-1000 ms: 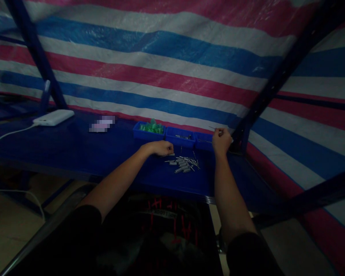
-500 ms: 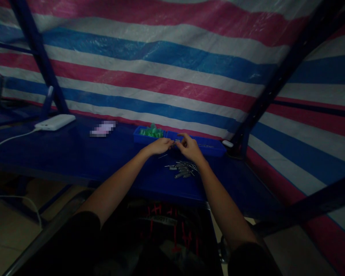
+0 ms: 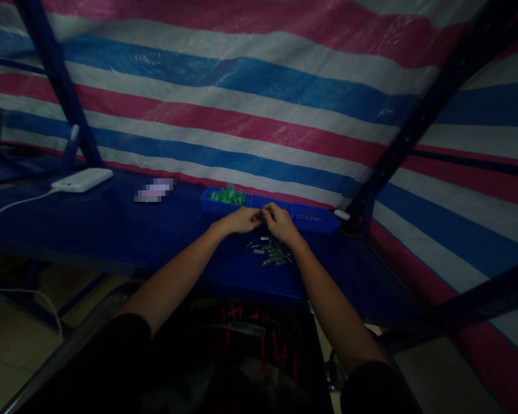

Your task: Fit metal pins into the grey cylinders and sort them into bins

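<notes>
My left hand and my right hand meet fingertip to fingertip just above the blue table. Both are pinched closed on something small that the dim light hides. Right below them lies a loose pile of small metal cylinders and thin pins. Behind the hands runs a row of blue trays; the left one holds green parts.
A white power bank with a white cable sits at the table's far left. A small pale object lies behind the middle. Dark blue rack posts stand left and right, with a striped tarp behind.
My right hand came back from the right-hand tray to the middle and closed in against my left hand. My left hand lifted slightly off the table.
</notes>
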The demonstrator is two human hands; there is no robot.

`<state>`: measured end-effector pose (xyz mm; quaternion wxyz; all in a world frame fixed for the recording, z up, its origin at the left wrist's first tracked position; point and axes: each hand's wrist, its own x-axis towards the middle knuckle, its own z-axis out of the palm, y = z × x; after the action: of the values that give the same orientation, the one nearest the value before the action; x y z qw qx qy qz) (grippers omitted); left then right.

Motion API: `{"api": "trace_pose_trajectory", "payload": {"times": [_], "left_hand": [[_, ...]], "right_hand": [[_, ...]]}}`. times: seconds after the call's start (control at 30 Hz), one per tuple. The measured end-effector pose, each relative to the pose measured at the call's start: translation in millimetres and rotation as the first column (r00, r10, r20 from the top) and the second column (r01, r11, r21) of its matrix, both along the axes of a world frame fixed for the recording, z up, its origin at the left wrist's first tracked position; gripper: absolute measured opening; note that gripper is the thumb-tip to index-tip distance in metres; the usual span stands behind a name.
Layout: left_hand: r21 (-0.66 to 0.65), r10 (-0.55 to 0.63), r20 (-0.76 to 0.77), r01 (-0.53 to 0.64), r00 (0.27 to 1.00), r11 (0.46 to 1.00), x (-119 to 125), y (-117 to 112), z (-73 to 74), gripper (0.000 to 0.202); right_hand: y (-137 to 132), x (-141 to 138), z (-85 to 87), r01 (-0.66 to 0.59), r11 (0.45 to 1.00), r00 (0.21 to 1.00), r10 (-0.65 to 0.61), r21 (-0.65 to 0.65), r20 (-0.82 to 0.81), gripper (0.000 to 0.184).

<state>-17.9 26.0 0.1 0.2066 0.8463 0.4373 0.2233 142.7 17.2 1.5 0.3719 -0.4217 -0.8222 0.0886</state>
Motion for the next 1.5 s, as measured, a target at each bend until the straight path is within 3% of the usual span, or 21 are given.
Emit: {"api": "trace_pose_trajectory", "payload": {"times": [0.1,0.3,0.4,0.53,0.7,0.77,0.87,0.97,1.1,1.2,1.3,1.43,1.5], "left_hand": [[-0.048,-0.08,-0.165,0.073,0.983,0.996,-4,-5,2.7,0.023],[0.099,-0.057,-0.227,0.081,0.972,0.992,11,-15,2.9,0.032],[0.085,-0.001,-0.255,0.023,0.967,0.996,16,-13,0.4,0.019],[0.143,0.112,-0.215,-0.082,0.97,0.986,8,-5,-1.3,0.022],[0.125,-0.045,-0.307,0.087,0.951,0.988,7,-5,-5.0,0.026],[0.14,-0.046,-0.344,0.1,0.938,0.985,10,-6,-6.2,0.019],[0.165,0.049,-0.289,-0.001,0.956,0.986,10,-4,-4.7,0.02],[0.099,0.137,-0.127,-0.124,0.982,0.987,6,1,0.3,0.032],[-0.058,0.097,0.055,-0.094,0.994,0.994,2,4,6.6,0.042],[-0.026,0.1,0.091,-0.098,0.991,0.995,-1,1,10.4,0.046],[0.007,0.112,-0.059,-0.112,0.992,0.994,-8,-4,13.2,0.041],[-0.131,-0.025,-0.295,-0.014,0.955,0.991,-18,-7,11.2,0.034],[-0.094,-0.025,-0.328,-0.007,0.944,0.996,-19,-6,8.7,0.024]], "right_hand": [[2,4,0.1,0.043,0.999,0.999,-0.044,-0.019,-0.01,0.021],[4,13,1.9,0.107,0.994,0.994,-0.108,-0.016,-0.026,0.022],[3,11,1.1,0.082,0.996,0.997,-0.081,-0.033,0.011,0.023],[3,8,-0.4,0.059,0.994,0.997,-0.054,-0.09,0.054,0.024],[3,8,-0.6,0.048,0.992,0.996,-0.038,-0.119,0.086,0.025],[2,8,-0.2,0.041,0.992,0.996,-0.031,-0.123,0.08,0.024],[0,8,0.8,0.005,0.991,0.997,0.005,-0.135,0.073,0.023],[-3,8,1.9,-0.061,0.99,0.995,0.07,-0.127,0.066,0.025],[-4,7,3.6,-0.09,0.993,0.994,0.093,-0.072,0.049,0.021],[-2,9,6.8,-0.025,1.0,0.999,0.026,-0.015,0.03,0.016],[1,19,13.4,0.119,0.991,0.99,-0.113,0.064,-0.082,0.028],[3,37,22.0,0.336,0.927,0.914,-0.278,0.168,-0.296,0.032],[3,44,23.1,0.428,0.883,0.878,-0.354,0.195,-0.323,0.031]]}}
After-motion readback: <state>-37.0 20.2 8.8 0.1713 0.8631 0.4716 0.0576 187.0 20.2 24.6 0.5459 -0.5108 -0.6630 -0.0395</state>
